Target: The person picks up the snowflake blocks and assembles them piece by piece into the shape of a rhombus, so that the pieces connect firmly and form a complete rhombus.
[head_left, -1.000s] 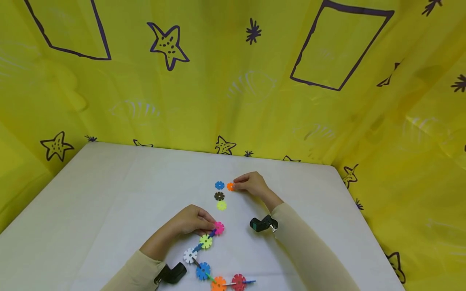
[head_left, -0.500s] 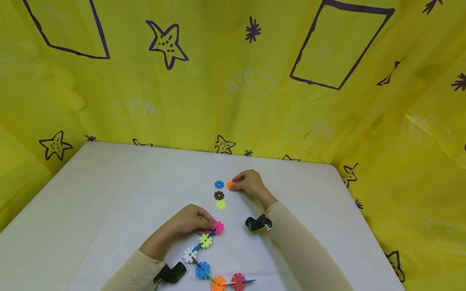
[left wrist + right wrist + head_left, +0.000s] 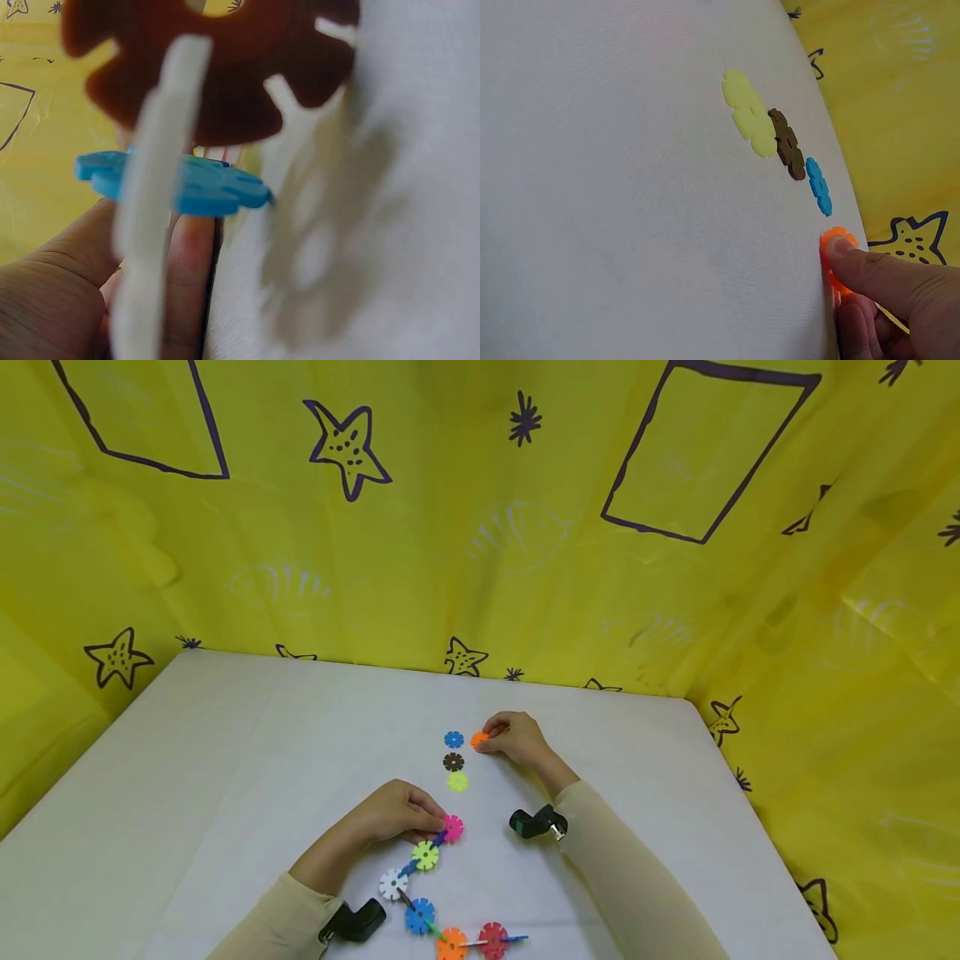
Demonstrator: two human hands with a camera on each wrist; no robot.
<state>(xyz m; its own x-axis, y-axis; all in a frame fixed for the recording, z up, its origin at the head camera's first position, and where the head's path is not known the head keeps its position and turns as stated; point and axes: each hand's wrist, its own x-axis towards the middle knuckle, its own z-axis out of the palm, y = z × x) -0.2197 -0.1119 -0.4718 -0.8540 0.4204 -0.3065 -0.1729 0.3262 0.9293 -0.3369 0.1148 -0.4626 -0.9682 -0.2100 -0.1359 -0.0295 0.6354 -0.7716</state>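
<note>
My left hand (image 3: 401,812) pinches a pink notched plastic disc (image 3: 453,828) at the upper end of a chain of interlocked discs. Down the chain come a lime disc (image 3: 425,856), a white disc (image 3: 392,885), a blue disc (image 3: 420,916), an orange disc and a red disc (image 3: 493,941), with darker discs set edge-on between some of them. Farther back, my right hand (image 3: 519,737) pinches a loose orange disc (image 3: 843,231) between thumb and fingers, close to the tabletop. In the left wrist view, a brown disc (image 3: 225,105) and a blue disc (image 3: 217,191) loom large before the fingers.
A loose blue disc (image 3: 453,739), brown disc (image 3: 453,762) and yellow disc (image 3: 457,782) lie in a column left of the right hand. White cloth covers the table (image 3: 262,735). A yellow patterned curtain (image 3: 420,568) rises behind it and at both sides.
The right thumb has come farther over the loose orange disc, and the right forearm has shifted slightly left. My left hand and the chain stay in place.
</note>
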